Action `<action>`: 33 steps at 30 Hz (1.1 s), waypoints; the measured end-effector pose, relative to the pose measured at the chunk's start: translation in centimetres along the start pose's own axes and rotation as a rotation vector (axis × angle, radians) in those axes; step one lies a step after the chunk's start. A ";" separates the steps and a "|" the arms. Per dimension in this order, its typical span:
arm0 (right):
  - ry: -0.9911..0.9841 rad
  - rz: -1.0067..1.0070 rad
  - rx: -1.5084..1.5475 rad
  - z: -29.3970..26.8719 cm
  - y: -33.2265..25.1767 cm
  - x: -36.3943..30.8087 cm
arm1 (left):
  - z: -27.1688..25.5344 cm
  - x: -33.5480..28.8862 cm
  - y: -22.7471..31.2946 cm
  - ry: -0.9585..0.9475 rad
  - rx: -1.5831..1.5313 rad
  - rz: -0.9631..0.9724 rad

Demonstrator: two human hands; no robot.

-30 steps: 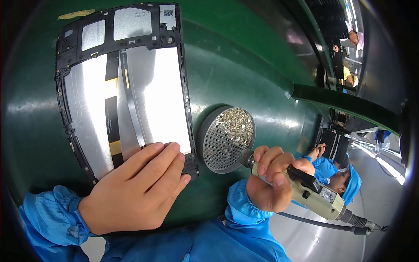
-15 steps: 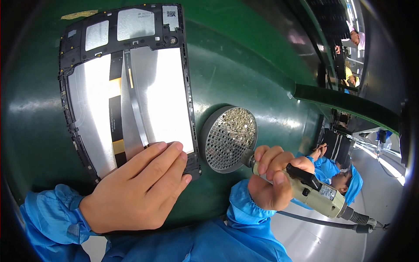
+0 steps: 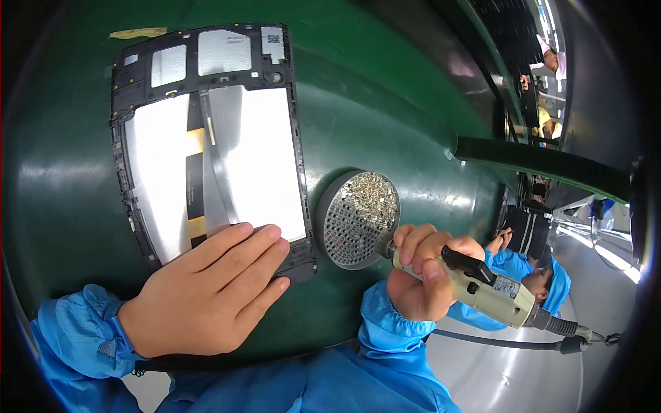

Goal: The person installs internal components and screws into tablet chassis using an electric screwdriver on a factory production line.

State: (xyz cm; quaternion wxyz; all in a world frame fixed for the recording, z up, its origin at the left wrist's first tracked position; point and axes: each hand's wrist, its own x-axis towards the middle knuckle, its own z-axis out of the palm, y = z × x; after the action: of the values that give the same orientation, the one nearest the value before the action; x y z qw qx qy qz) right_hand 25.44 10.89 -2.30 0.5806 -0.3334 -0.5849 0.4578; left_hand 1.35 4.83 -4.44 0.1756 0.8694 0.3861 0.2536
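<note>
Green worktop [image 3: 392,131], shiny grey floor [image 3: 496,378], bright strip light [image 3: 624,273].

The panel [image 3: 265,158] looks like smooth, bright metal, its frame [image 3: 191,65] matt plastic; the screwdriver casing [image 3: 506,308] is smooth plastic, the screws [image 3: 374,198] shiny metal, the surface [image 3: 406,148] glossy.

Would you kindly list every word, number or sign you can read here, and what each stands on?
None reads clearly enough to quote.
Square code on the pale label of the black-framed panel: too small.
Print on the silver plate: blurred.
Black strip: too small.
Sticker on the electric screwdriver: too small.
</note>
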 end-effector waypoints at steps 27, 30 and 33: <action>-0.320 -0.003 0.000 7.1 -2.8 -2.0 | 1.3 -0.6 -0.3 0.171 -0.010 0.040; -0.330 0.013 0.020 7.2 -2.6 -2.2 | 1.5 -0.8 -0.3 0.199 0.027 0.042; -0.340 0.025 0.025 7.5 -2.5 -2.2 | 1.5 -1.0 -0.3 0.209 0.032 0.046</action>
State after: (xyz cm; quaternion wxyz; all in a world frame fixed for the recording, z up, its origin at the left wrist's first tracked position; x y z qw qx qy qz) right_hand 18.64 6.85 -0.06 0.4716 -0.2512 -0.6647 0.5222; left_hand 1.48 4.11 -6.13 0.1145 0.8495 0.3860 0.3409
